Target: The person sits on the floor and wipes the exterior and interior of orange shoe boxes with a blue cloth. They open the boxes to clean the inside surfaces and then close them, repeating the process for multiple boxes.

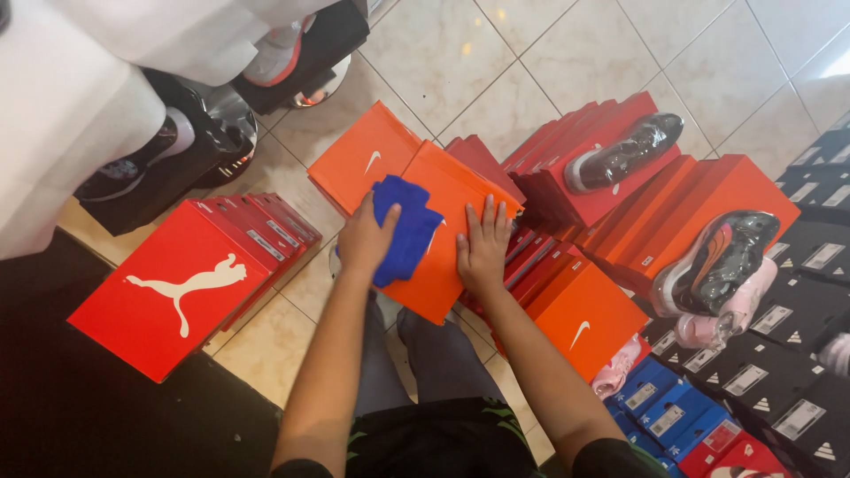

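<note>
- Head view looked down on a person's two bare arms reaching over stacked shoe boxes on a pale tiled floor.
- The left hand pressed a blue cloth against the lid of an orange shoe box; its fingers lay bent over the cloth's near edge, gripping it.
- The right hand rested flat and open on the same lid, fingers spread, just beside the cloth.
- That box sat closed, tilted toward the camera, on top of a pile of red boxes; a second orange box, also closed, touched its far-left edge.
- A red box with a white animal figure fronted a row of like boxes at the left, all shut.
- A dark grey shoe lay on top of a red box at the upper right, not inside it.
- A black-and-orange shoe and a pink shoe rested on orange boxes near black boxes with white labels.
- Small blue boxes stood at the lower right, lids closed.
- What any box contained could not be told.
</note>
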